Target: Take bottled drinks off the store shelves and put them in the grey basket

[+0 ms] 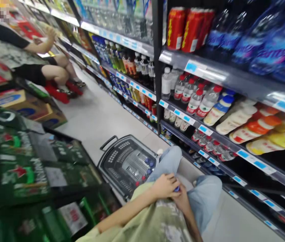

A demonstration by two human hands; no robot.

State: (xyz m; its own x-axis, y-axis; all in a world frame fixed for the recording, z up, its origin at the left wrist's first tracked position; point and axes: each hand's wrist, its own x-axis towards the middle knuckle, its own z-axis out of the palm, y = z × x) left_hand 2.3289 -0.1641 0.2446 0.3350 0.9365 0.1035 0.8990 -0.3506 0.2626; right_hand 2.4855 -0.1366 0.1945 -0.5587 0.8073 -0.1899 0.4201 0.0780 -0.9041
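My left hand (pixel 166 185) and my right hand (pixel 182 196) are together over my lap, fingers closed. Between them shows a small blue thing (pixel 177 189) that looks like a bottle cap; whatever is below it is hidden by my hands. A dark grey shopping basket (pixel 112 164) stands on the floor just beyond my knees. Inside it are blue caps (pixel 149 162) and red caps (pixel 142 179), seemingly on bottles, partly covered by my leg.
Shelves (pixel 223 79) of drinks line the right side, with red cans (pixel 176 28) and red-capped water bottles (pixel 195 101). Green stacked cartons (pixel 18 161) stand at left. Farther up the aisle floor (pixel 102 111), a person (pixel 29 50) sits low, reaching toward the shelves.
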